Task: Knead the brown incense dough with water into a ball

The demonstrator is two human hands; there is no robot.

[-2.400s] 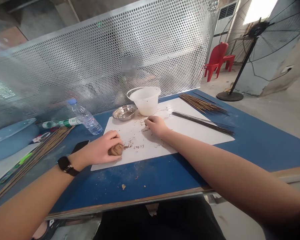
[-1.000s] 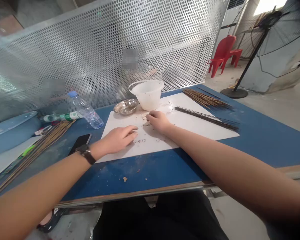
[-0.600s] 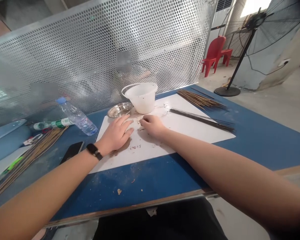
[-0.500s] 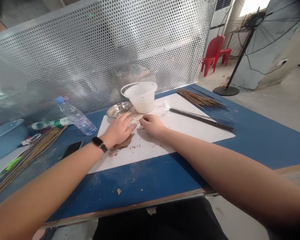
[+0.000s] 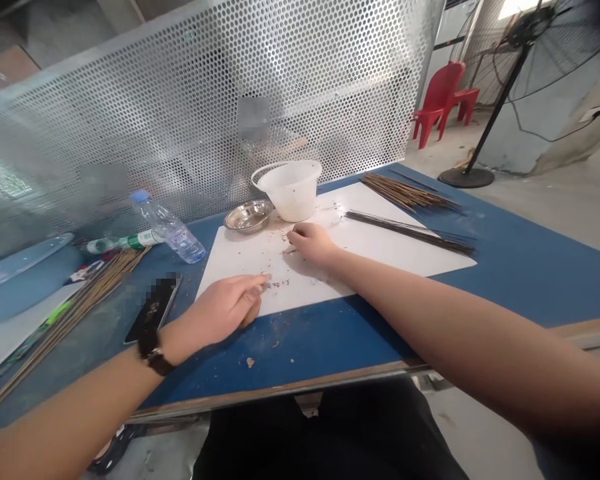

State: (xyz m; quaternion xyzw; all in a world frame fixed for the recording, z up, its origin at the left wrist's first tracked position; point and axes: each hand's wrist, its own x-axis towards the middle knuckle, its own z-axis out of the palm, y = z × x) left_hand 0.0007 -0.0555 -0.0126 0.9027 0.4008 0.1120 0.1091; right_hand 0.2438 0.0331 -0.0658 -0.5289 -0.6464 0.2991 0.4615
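My left hand (image 5: 225, 308) is low over the near left edge of the white board (image 5: 380, 243), fingers bent inward. A tan-brown shape shows under its thumb; I cannot tell whether this is a held lump or curled fingers. My right hand (image 5: 313, 243) rests on the board with its fingers closed, just in front of the white plastic bucket (image 5: 295, 193). What it grips, if anything, is hidden. Brown crumbs (image 5: 279, 283) lie scattered between my hands. A shiny metal bowl (image 5: 249, 217) stands left of the bucket.
On the right lie a bundle of brown sticks (image 5: 405, 193) and a bundle of thin dark sticks (image 5: 410, 232). To the left are a water bottle (image 5: 173, 230), a phone (image 5: 154, 307), more long sticks (image 5: 93, 287) and a blue basin (image 5: 25, 270). A perforated metal screen (image 5: 190, 133) borders the table's back.
My left hand has drawn back toward the near edge, and its fingers have curled. The dark brown patch beneath it no longer shows. My right hand stays by the bucket; the view has shifted slightly.
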